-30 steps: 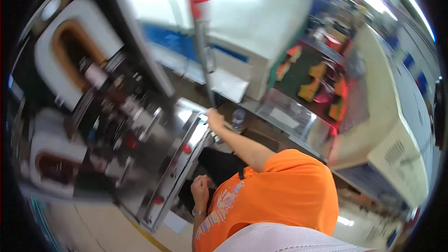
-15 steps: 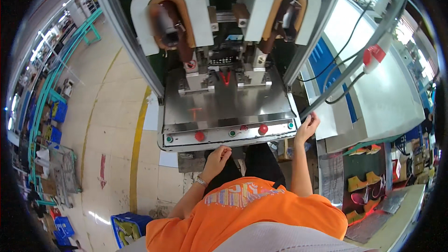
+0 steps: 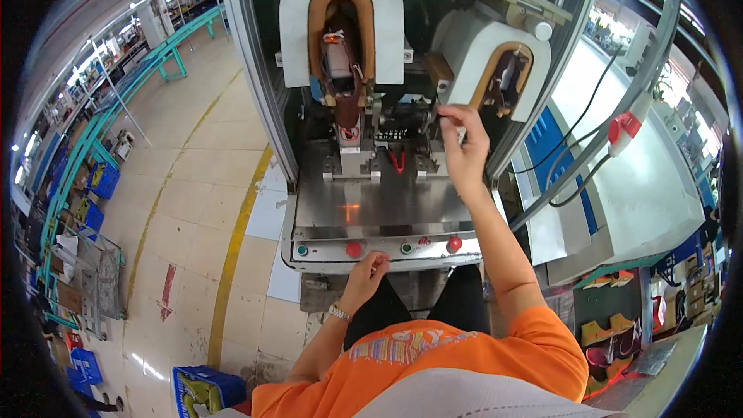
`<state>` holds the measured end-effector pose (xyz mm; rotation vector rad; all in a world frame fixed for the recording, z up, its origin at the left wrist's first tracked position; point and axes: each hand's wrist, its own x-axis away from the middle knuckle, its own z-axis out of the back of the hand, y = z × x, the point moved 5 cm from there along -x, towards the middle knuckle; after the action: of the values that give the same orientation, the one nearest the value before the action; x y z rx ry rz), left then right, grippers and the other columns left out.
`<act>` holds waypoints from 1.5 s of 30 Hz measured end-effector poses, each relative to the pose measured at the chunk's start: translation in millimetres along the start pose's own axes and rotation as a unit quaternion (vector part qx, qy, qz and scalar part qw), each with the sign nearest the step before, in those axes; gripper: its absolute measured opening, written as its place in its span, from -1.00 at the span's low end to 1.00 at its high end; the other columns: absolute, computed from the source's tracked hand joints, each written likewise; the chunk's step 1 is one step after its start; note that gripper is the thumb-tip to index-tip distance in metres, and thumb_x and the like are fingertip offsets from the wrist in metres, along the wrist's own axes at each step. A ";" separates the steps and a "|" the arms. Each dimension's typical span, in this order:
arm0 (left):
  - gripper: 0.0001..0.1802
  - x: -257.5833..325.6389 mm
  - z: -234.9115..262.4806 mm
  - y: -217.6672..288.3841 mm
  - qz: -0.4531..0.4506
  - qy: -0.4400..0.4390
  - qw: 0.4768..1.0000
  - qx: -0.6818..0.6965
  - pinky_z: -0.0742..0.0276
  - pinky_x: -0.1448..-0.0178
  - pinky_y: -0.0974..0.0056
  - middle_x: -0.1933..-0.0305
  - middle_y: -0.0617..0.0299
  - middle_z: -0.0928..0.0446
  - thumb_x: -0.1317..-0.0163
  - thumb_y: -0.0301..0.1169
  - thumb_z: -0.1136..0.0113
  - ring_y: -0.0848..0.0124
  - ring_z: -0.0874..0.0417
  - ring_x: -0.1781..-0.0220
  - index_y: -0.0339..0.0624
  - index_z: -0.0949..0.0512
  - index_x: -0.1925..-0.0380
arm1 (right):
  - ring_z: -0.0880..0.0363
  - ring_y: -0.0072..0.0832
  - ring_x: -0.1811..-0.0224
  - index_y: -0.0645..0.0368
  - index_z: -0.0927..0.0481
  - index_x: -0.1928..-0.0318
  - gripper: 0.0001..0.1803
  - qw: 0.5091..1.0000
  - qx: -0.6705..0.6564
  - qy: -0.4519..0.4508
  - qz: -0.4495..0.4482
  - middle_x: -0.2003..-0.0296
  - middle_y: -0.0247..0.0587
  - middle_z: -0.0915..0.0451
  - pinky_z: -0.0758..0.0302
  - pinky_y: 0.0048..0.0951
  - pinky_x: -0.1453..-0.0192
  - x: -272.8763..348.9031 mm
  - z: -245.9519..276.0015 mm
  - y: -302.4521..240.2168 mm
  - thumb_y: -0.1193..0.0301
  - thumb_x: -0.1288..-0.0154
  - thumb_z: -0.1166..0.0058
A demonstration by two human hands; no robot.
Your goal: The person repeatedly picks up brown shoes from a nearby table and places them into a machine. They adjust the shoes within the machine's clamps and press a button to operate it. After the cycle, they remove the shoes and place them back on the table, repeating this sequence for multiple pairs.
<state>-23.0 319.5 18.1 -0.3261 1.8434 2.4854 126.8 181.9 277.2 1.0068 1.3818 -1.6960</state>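
My left hand is loosely closed just in front of the machine's front panel, with nothing visible in it. My right hand is raised over the steel bed, in front of the right station. Its fingers are bent but apart, and they hold nothing that I can see. The fingertips are close to the right station's post, which the hand partly covers. At the left station a brown shoe is framed by a white U-shaped housing with a tan pad. A second dark shoe is inside the tilted right housing.
Red buttons and green buttons line the front panel. A grey pole slants at the right, with a red-and-white connector and hanging cables. Shoes lie on a rack at the lower right. A blue crate stands on the floor.
My right hand has left the pole and risen to the right station. The right housing now sits tilted away to the right. The view has shifted, and my left hand stays by the front panel.
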 end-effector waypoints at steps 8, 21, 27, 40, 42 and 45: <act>-0.80 -4.9 35.8 -3.0 -0.020 0.055 0.998 -0.004 -0.43 0.36 0.39 0.41 0.20 -0.52 -0.20 -0.39 -0.04 0.44 -0.56 0.41 -0.22 -0.42 0.19 | -0.45 -0.37 0.46 0.23 -0.50 0.20 -0.72 0.993 -0.027 -0.042 0.105 0.34 -0.14 -0.45 -0.38 -0.43 0.27 -73.8 -87.8 -41.5 0.61 0.02 -0.09; -0.89 -63.5 125.7 93.5 -0.205 0.337 0.918 -0.052 -0.33 0.11 0.39 0.20 0.21 -0.47 -0.18 -0.47 -0.03 0.44 -0.45 0.15 -0.21 -0.47 0.29 | -0.46 -0.21 0.41 0.17 -0.58 0.39 -0.83 0.957 0.097 -0.012 0.275 0.42 -0.26 -0.53 -0.36 -0.35 0.33 -103.6 -121.3 -38.2 0.59 0.11 -0.11; -0.87 -79.6 166.3 103.3 -0.178 0.388 0.904 0.038 -0.32 0.03 0.36 0.14 0.22 -0.45 -0.22 -0.48 0.02 0.46 -0.42 0.09 -0.26 -0.45 0.25 | -0.53 -0.24 0.39 0.12 -0.58 0.39 -0.85 0.950 0.109 0.082 0.282 0.40 -0.17 -0.56 -0.44 -0.41 0.32 -155.9 -121.8 -41.2 0.50 0.09 -0.15; -0.37 -111.2 90.4 194.3 -0.192 0.024 0.928 0.319 -0.12 -0.25 0.27 -0.12 0.00 -0.31 -0.19 -0.27 -0.08 0.33 -0.29 -0.18 -0.35 -0.13 -0.17 | -0.48 -0.66 0.36 0.31 -0.55 0.24 -0.85 0.995 -0.057 0.032 -0.069 0.37 -0.34 -0.56 -0.40 -0.65 0.29 -75.7 58.5 -47.4 0.54 -0.17 0.01; -0.45 -107.3 47.6 183.2 -0.122 -0.066 0.920 0.367 -0.19 -0.22 0.27 -0.09 0.03 -0.35 -0.16 -0.43 -0.08 0.35 -0.34 -0.13 -0.34 -0.17 -0.14 | -0.47 -0.68 0.48 0.21 -0.61 0.34 -0.89 0.991 -0.063 0.029 -0.115 0.48 -0.41 -0.57 -0.37 -0.65 0.38 -51.2 93.5 -26.8 0.49 -0.09 -0.13; -0.50 -100.7 -31.0 182.0 -0.042 -0.118 0.905 0.406 -0.30 -0.12 0.34 -0.02 0.09 -0.41 -0.11 -0.64 -0.04 0.40 -0.41 -0.04 -0.31 -0.22 -0.10 | -0.47 -0.59 0.22 0.17 -0.46 0.02 -0.64 0.951 -0.166 0.051 -0.255 0.23 -0.29 -0.54 -0.37 -0.53 0.11 20.0 163.5 25.3 0.25 -0.24 0.04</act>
<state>53.1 246.0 199.9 -0.0550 2.4420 1.4112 119.4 15.7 268.4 0.5786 2.0471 -1.6900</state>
